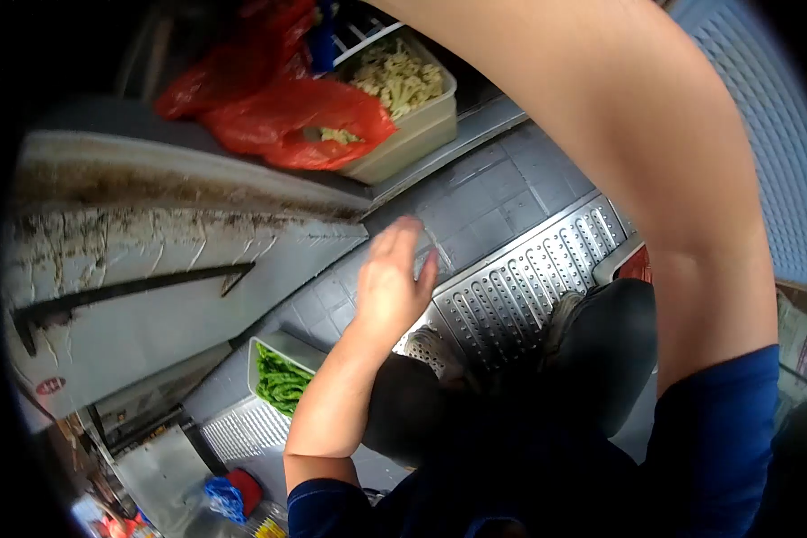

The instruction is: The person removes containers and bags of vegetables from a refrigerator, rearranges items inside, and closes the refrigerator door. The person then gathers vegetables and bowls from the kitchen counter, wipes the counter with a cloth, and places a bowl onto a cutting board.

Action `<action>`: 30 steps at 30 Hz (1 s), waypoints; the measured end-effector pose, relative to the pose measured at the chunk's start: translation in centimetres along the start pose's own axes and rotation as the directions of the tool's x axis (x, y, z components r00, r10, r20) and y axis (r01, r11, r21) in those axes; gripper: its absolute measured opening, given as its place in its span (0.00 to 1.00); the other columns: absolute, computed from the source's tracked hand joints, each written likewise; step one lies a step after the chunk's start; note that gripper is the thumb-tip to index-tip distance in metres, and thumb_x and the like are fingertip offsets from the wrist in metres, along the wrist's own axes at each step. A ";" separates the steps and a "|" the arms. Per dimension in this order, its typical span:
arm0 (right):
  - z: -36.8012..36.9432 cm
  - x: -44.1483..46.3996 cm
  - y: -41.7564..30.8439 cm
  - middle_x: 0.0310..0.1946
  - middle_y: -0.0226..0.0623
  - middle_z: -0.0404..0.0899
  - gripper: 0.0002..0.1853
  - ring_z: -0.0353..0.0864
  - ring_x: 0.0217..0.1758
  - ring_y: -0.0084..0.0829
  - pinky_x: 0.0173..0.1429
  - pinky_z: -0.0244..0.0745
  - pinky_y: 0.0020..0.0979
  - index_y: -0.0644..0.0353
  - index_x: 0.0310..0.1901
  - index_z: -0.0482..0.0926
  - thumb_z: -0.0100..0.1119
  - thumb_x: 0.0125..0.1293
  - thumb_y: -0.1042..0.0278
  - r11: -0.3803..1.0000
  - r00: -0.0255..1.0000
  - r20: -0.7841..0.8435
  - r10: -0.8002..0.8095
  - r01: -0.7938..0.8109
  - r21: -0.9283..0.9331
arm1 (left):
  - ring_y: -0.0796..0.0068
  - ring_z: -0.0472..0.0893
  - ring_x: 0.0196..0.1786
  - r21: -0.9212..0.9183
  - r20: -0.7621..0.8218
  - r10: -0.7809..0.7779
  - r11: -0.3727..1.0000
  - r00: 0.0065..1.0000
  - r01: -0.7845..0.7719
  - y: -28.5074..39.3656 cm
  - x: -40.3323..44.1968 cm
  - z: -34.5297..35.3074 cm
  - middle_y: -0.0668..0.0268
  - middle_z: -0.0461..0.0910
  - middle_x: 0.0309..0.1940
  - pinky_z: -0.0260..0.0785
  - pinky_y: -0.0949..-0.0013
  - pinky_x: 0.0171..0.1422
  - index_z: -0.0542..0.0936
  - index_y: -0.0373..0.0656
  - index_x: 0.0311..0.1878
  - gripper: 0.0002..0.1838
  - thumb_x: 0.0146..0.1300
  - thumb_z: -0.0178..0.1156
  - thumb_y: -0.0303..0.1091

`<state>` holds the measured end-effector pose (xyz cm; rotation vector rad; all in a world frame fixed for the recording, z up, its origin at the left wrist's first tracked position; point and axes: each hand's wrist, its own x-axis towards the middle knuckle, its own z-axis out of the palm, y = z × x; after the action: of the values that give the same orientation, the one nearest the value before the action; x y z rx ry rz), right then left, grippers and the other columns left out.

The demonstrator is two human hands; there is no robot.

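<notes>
My left hand (392, 280) is in the middle of the view above the grey tiled floor, fingers stretched out and holding nothing. It is nearest to the lower edge of an open fridge door (152, 296). My right arm (592, 108) reaches across the top right, and its hand is out of view. At the top, a pale bin (412, 139) of chopped cauliflower (399, 79) stands on a shelf. A red plastic bag (287, 121) lies against the bin, with some pale pieces showing at its opening.
A container of green peppers (281, 379) is on the floor left of my left forearm. A metal drain grate (529, 278) runs by my feet. Part of another container (620, 257) shows near my knee. A blue and red bundle (233, 494) lies at the bottom left.
</notes>
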<state>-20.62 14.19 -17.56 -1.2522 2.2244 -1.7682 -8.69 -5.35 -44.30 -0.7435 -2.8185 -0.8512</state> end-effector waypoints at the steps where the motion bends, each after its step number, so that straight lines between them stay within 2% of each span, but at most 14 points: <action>1: -0.6 -1.2 0.0 0.46 0.49 0.84 0.21 0.84 0.51 0.41 0.54 0.81 0.43 0.63 0.52 0.82 0.53 0.72 0.52 0.999 1.000 -0.008 -0.029 0.029 -0.043 | 0.42 0.77 0.64 0.043 0.000 -0.020 0.999 1.000 0.020 -0.2 0.5 -0.2 0.42 0.77 0.61 0.72 0.52 0.68 0.76 0.32 0.59 0.25 0.59 0.69 0.28; 4: -2.0 -4.9 2.4 0.44 0.50 0.85 0.21 0.85 0.50 0.42 0.54 0.81 0.43 0.64 0.50 0.84 0.54 0.71 0.52 0.986 0.996 -0.092 -0.017 0.002 -0.166 | 0.42 0.77 0.64 0.300 -0.121 0.173 0.945 0.978 -0.130 -1.7 3.5 -0.4 0.40 0.76 0.61 0.71 0.49 0.67 0.75 0.29 0.61 0.26 0.60 0.68 0.28; 6: -2.3 -8.0 7.4 0.42 0.51 0.86 0.21 0.86 0.49 0.43 0.55 0.80 0.43 0.65 0.49 0.84 0.55 0.71 0.53 0.945 0.967 -0.228 0.110 -0.173 -0.278 | 0.39 0.75 0.65 0.351 -0.052 0.030 0.936 0.998 -0.010 -4.5 6.4 0.0 0.38 0.76 0.61 0.71 0.48 0.65 0.72 0.27 0.65 0.28 0.66 0.65 0.32; 7: -2.2 -9.9 10.1 0.42 0.52 0.86 0.22 0.86 0.49 0.43 0.55 0.80 0.43 0.65 0.48 0.85 0.55 0.70 0.53 0.905 0.932 -0.296 0.209 -0.299 -0.303 | 0.38 0.80 0.55 0.426 -0.137 0.134 0.902 0.981 -0.064 -5.6 8.4 0.2 0.40 0.80 0.51 0.73 0.46 0.59 0.76 0.32 0.60 0.22 0.68 0.64 0.35; 8: -0.8 -12.4 15.1 0.38 0.44 0.87 0.22 0.87 0.43 0.39 0.49 0.83 0.41 0.62 0.45 0.85 0.56 0.71 0.49 0.826 0.891 -0.431 0.142 -0.347 -0.445 | 0.38 0.80 0.51 0.453 -0.099 0.035 0.891 0.994 0.014 -7.3 10.0 1.2 0.41 0.81 0.47 0.73 0.46 0.57 0.78 0.34 0.56 0.18 0.68 0.64 0.35; 10: -0.8 -17.9 18.6 0.30 0.46 0.86 0.21 0.87 0.35 0.39 0.46 0.81 0.36 0.64 0.40 0.87 0.61 0.67 0.50 0.792 0.817 -0.479 0.322 -0.510 -0.336 | 0.39 0.82 0.44 0.513 -0.039 -0.177 0.841 0.983 0.172 -10.4 11.6 3.8 0.43 0.83 0.39 0.74 0.46 0.54 0.80 0.37 0.48 0.13 0.68 0.64 0.36; 11: -0.7 -20.7 21.0 0.32 0.46 0.87 0.21 0.87 0.36 0.38 0.46 0.81 0.36 0.64 0.42 0.87 0.60 0.68 0.50 0.775 0.777 -0.470 0.418 -0.575 -0.262 | 0.41 0.82 0.37 0.586 -0.149 0.125 0.810 0.981 -0.014 -9.7 11.2 4.3 0.46 0.82 0.31 0.75 0.46 0.49 0.79 0.40 0.39 0.09 0.68 0.63 0.36; 14: -0.4 -22.9 21.1 0.35 0.47 0.87 0.22 0.88 0.39 0.38 0.47 0.80 0.38 0.65 0.46 0.86 0.60 0.69 0.50 0.664 0.607 -0.484 0.631 -0.745 -0.068 | 0.44 0.83 0.37 0.438 0.003 0.040 0.898 0.999 -0.037 -6.1 10.0 4.1 0.48 0.82 0.30 0.75 0.47 0.47 0.79 0.39 0.37 0.08 0.67 0.63 0.34; 15: -0.1 -23.2 20.7 0.36 0.47 0.88 0.23 0.88 0.40 0.39 0.48 0.80 0.38 0.65 0.47 0.86 0.60 0.70 0.50 0.611 0.535 -0.485 0.692 -0.792 -0.002 | 0.47 0.82 0.35 0.327 0.014 0.099 0.940 0.995 -0.098 -4.6 9.2 4.0 0.51 0.81 0.29 0.75 0.49 0.46 0.80 0.40 0.35 0.06 0.66 0.62 0.32; 18: -0.4 -22.7 24.1 0.36 0.37 0.85 0.22 0.85 0.38 0.27 0.38 0.79 0.28 0.63 0.51 0.84 0.59 0.73 0.50 0.665 0.616 -0.469 0.634 -0.743 -0.076 | 0.53 0.82 0.31 0.259 0.144 0.232 0.929 0.962 -0.263 -1.0 6.0 4.6 0.55 0.80 0.25 0.76 0.52 0.40 0.81 0.40 0.33 0.01 0.59 0.61 0.24; 20: 0.5 -21.5 24.8 0.42 0.41 0.88 0.22 0.86 0.44 0.32 0.52 0.79 0.32 0.64 0.52 0.84 0.60 0.72 0.51 0.706 0.671 -0.386 0.633 -0.705 -0.067 | 0.56 0.82 0.30 0.215 0.187 0.213 0.944 0.959 -0.252 0.7 4.5 5.0 0.57 0.80 0.24 0.76 0.53 0.37 0.81 0.41 0.32 0.01 0.59 0.62 0.25; 23: 1.8 -20.2 25.1 0.46 0.44 0.88 0.23 0.86 0.50 0.33 0.57 0.78 0.32 0.64 0.56 0.82 0.62 0.70 0.54 0.618 0.647 -0.211 0.733 -0.763 -0.192 | 0.57 0.82 0.28 0.219 0.202 0.278 0.922 0.939 -0.320 1.3 4.1 4.4 0.57 0.80 0.23 0.76 0.54 0.34 0.80 0.41 0.31 0.03 0.58 0.65 0.26; 27: 2.0 -20.7 25.8 0.48 0.39 0.88 0.24 0.85 0.52 0.30 0.59 0.77 0.31 0.64 0.61 0.81 0.60 0.72 0.55 0.712 0.678 -0.264 0.686 -0.700 0.049 | 0.55 0.81 0.27 0.268 0.119 0.172 0.943 0.978 -0.198 0.1 4.6 3.0 0.58 0.78 0.22 0.76 0.53 0.33 0.78 0.41 0.30 0.09 0.64 0.66 0.33; 30: 1.6 -20.7 25.6 0.52 0.35 0.85 0.25 0.83 0.54 0.28 0.58 0.77 0.31 0.62 0.63 0.79 0.56 0.75 0.51 0.644 0.617 -0.190 0.764 -0.708 0.291 | 0.53 0.81 0.31 0.344 0.116 0.065 0.933 0.991 -0.102 -1.2 5.7 2.2 0.56 0.79 0.26 0.75 0.52 0.34 0.78 0.42 0.30 0.12 0.67 0.65 0.37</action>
<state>-20.12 25.99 -48.39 0.0592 2.1334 -1.7758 -14.17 -2.59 -45.39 -0.8619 -2.8836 -0.2888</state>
